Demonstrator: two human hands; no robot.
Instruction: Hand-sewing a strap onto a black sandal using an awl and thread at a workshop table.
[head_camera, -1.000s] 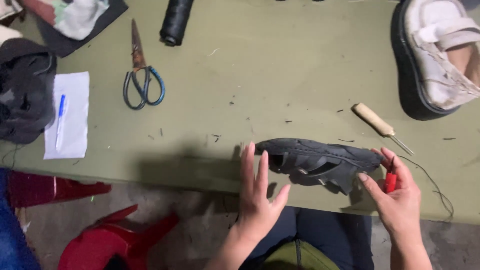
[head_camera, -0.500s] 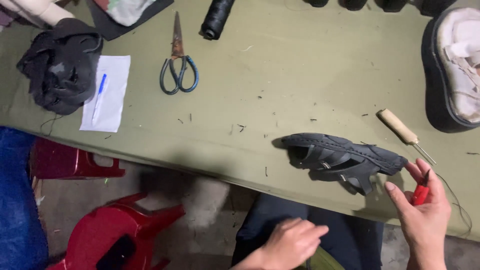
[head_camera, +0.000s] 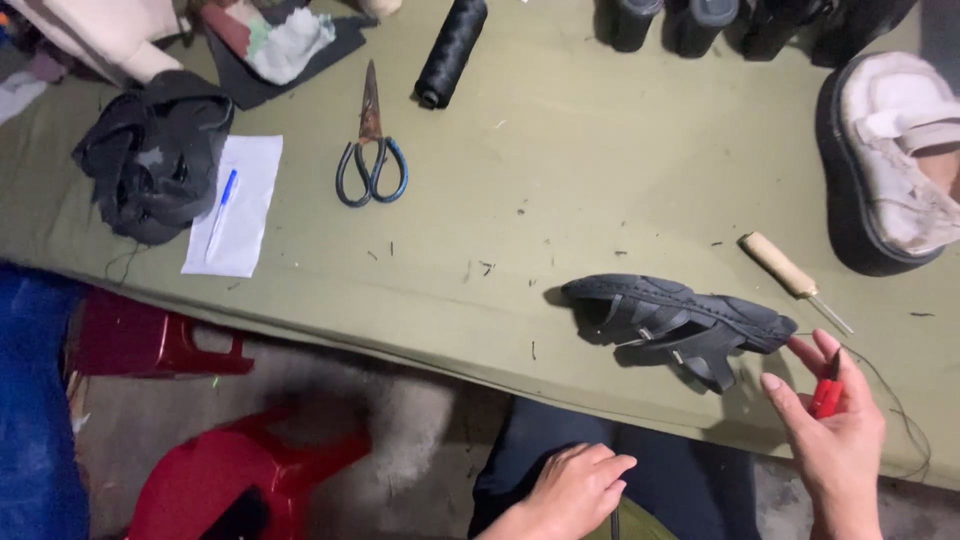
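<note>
Black sandal (head_camera: 680, 320) unmoved, left hand (head_camera: 575, 490) lower.

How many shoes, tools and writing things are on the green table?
Shoes: 2, black sandal and white shoe.
Tools: 2, scissors and wooden-handled awl.
Writing things: 2, blue pen and white paper.
Total: 6

Soft, even light falling across the green table (head_camera: 560, 170), short shadow pooling under the black sandal (head_camera: 675, 318), floor below staying dim, edges blurring slightly
</note>
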